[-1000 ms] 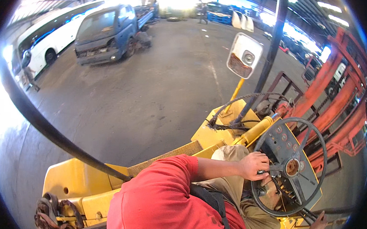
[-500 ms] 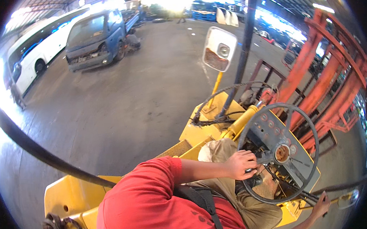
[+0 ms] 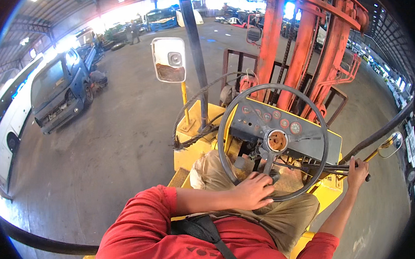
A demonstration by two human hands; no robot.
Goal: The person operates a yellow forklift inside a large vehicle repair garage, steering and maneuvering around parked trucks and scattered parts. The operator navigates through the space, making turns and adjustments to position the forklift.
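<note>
My left hand (image 3: pixel 254 192) is closed at the lower rim of the black steering wheel (image 3: pixel 325 156), around what looks like a dark spinner knob (image 3: pixel 274 176); the fingers partly hide it. Bare rusty metal shows in the wheel's hub (image 3: pixel 277 140). Out to the right, my right hand (image 3: pixel 357 172) has its fingers wrapped round thin black control levers (image 3: pixel 334 168), and a dark knob sticks out past it. A grey dashboard (image 3: pixel 287 125) with several round gauges lies behind the wheel.
An orange-red forklift mast (image 3: pixel 294 64) rises ahead. On the left, a rectangular mirror (image 3: pixel 169 59) stands beside a dark post (image 3: pixel 194 60). A damaged dark truck (image 3: pixel 57 90), a person crouching (image 3: pixel 98 80) beside it and a white bus (image 3: pixel 10 125) are farther left. Another person (image 3: pixel 135 32) stands far back.
My view has swung right, bringing the mast nearer the middle. The wheel appears turned somewhat counterclockwise with my left hand on it. My right hand stays at the levers.
</note>
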